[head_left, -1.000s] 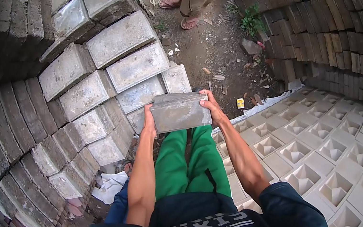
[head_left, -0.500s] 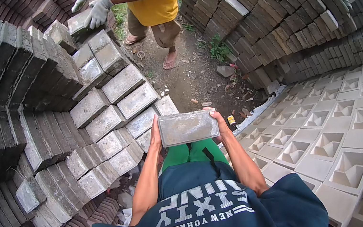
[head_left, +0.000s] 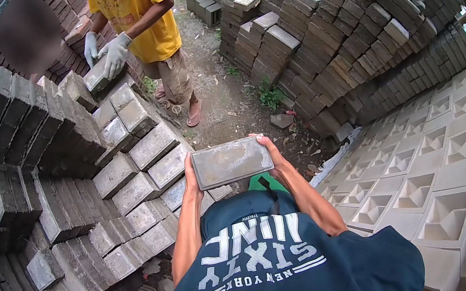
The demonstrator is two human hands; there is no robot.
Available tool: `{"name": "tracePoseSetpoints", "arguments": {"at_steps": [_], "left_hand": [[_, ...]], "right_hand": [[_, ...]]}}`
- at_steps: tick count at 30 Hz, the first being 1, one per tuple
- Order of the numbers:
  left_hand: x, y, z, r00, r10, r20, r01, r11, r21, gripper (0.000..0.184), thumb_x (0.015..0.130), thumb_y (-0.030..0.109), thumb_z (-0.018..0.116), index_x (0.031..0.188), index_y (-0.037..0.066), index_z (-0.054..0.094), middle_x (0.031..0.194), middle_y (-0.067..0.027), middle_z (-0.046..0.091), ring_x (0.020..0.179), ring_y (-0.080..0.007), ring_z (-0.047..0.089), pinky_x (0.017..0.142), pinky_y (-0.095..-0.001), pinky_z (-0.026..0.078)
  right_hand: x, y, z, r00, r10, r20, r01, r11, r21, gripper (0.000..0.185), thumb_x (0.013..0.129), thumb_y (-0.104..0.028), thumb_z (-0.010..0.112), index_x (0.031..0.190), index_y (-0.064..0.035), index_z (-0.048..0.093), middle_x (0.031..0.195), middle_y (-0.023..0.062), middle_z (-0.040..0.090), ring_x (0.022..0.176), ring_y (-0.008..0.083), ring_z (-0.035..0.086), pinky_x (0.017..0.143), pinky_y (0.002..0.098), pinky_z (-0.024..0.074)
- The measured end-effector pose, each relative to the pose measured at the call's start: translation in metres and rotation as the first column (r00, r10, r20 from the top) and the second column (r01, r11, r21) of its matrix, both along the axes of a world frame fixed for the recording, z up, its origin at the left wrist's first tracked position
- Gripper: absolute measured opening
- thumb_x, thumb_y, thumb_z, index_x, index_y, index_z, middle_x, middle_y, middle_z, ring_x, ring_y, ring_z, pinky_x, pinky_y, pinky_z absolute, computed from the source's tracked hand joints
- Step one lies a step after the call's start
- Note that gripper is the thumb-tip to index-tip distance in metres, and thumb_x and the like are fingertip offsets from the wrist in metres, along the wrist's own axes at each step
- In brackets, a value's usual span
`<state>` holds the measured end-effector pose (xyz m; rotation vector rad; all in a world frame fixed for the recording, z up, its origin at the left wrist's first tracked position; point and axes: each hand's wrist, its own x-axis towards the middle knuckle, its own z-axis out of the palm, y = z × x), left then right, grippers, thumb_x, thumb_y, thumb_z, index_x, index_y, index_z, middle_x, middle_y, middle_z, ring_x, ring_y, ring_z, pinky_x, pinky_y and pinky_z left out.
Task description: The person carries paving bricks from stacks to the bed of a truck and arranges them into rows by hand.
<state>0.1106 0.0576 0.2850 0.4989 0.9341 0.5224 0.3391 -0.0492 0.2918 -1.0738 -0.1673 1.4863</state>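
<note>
A grey rectangular paving block (head_left: pixel 232 163) is held in front of my body, its broad face turned up toward me. My left hand (head_left: pixel 189 175) grips its left end, fingers along the side. At the opposite end, my right hand (head_left: pixel 271 152) clasps the upper right corner, thumb and fingertips on the edge. Just left of my left hand lie stacked grey blocks (head_left: pixel 169 164), arranged in stepped rows. The block's underside is hidden from me.
A co-worker in a yellow shirt (head_left: pixel 147 29) stands ahead, gloved hands (head_left: pixel 116 55) on a block (head_left: pixel 97 76). Tall paver stacks (head_left: pixel 344 32) line the right. Pale hollow blocks (head_left: pixel 425 174) spread at lower right. A dirt path (head_left: pixel 219 104) runs between.
My view has tilted up and shifted. The block stays between both my hands, slightly tilted now. The co-worker's gloved hands have both come onto a block, and the co-worker leans over it.
</note>
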Motion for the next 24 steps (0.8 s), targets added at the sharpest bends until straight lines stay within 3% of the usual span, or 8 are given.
{"name": "tracePoseSetpoints", "arguments": {"at_steps": [4,6,10,12,16,18,24], "left_hand": [[0.032,0.011,0.001,0.990,0.140,-0.020,-0.140,0.990,-0.007,0.075,0.086,0.066,0.032,0.119,0.002,0.054,0.114,-0.0149,0.060,0.103,-0.0271,0.059,0.092,-0.0382,0.044],[0.055,0.016,-0.011,0.961,0.240,-0.138,-0.241,0.970,0.007,0.076,0.087,0.066,0.029,0.118,0.002,0.056,0.113,-0.0139,0.061,0.102,-0.0256,0.059,0.092,-0.0349,0.044],[0.123,0.037,-0.059,0.928,0.367,-0.067,-0.370,0.929,-0.027,0.077,0.087,0.067,0.029,0.119,0.002,0.055,0.112,-0.0143,0.061,0.101,-0.0258,0.060,0.091,-0.0364,0.045],[0.173,0.038,-0.059,0.911,0.412,0.011,-0.404,0.898,-0.173,0.078,0.086,0.068,0.029,0.119,0.002,0.054,0.110,-0.0143,0.062,0.100,-0.0270,0.060,0.090,-0.0386,0.046],[0.265,0.077,-0.030,0.901,0.433,-0.011,-0.428,0.887,-0.170,0.078,0.085,0.068,0.030,0.118,0.002,0.055,0.111,-0.0145,0.061,0.100,-0.0284,0.060,0.089,-0.0408,0.047],[0.299,0.097,-0.041,0.898,0.440,0.035,-0.428,0.888,-0.169,0.078,0.086,0.067,0.030,0.120,0.002,0.054,0.115,-0.0145,0.060,0.103,-0.0280,0.059,0.091,-0.0397,0.045],[0.369,0.185,-0.040,0.903,0.423,-0.075,-0.429,0.900,-0.084,0.068,0.091,0.060,0.031,0.124,0.003,0.051,0.121,-0.0133,0.057,0.109,-0.0256,0.055,0.094,-0.0387,0.044]], "right_hand": [[0.044,0.049,-0.020,0.981,0.189,-0.035,-0.190,0.982,-0.022,0.069,0.080,-0.047,0.057,0.133,-0.0071,0.037,0.124,0.0157,0.049,0.112,0.0284,0.051,0.096,0.0438,0.0407],[0.071,0.073,-0.033,0.958,0.278,-0.076,-0.278,0.961,0.007,0.072,0.082,-0.048,0.056,0.136,-0.0072,0.034,0.126,0.0164,0.047,0.115,0.0290,0.049,0.098,0.0439,0.0397],[0.149,0.121,-0.073,0.920,0.387,-0.062,-0.388,0.922,0.010,0.073,0.083,-0.049,0.056,0.138,-0.0075,0.032,0.127,0.0184,0.046,0.118,0.0292,0.046,0.100,0.0436,0.0373],[0.203,0.138,-0.062,0.898,0.439,-0.022,-0.440,0.897,-0.037,0.074,0.083,-0.050,0.055,0.139,-0.0080,0.031,0.127,0.0186,0.047,0.117,0.0292,0.048,0.100,0.0434,0.0377],[0.286,0.186,-0.043,0.883,0.463,-0.069,-0.468,0.881,-0.069,0.077,0.083,-0.051,0.054,0.141,-0.0084,0.029,0.127,0.0189,0.047,0.113,0.0293,0.051,0.096,0.0438,0.0409],[0.325,0.203,-0.040,0.900,0.434,0.045,-0.432,0.901,-0.044,0.077,0.083,-0.051,0.054,0.142,-0.0079,0.028,0.126,0.0192,0.048,0.113,0.0295,0.051,0.096,0.0439,0.0414],[0.388,0.292,-0.026,0.919,0.394,0.001,-0.392,0.913,-0.115,0.079,0.082,-0.055,0.055,0.139,-0.0056,0.033,0.127,0.0181,0.049,0.113,0.0285,0.051,0.097,0.0425,0.0399]]}}
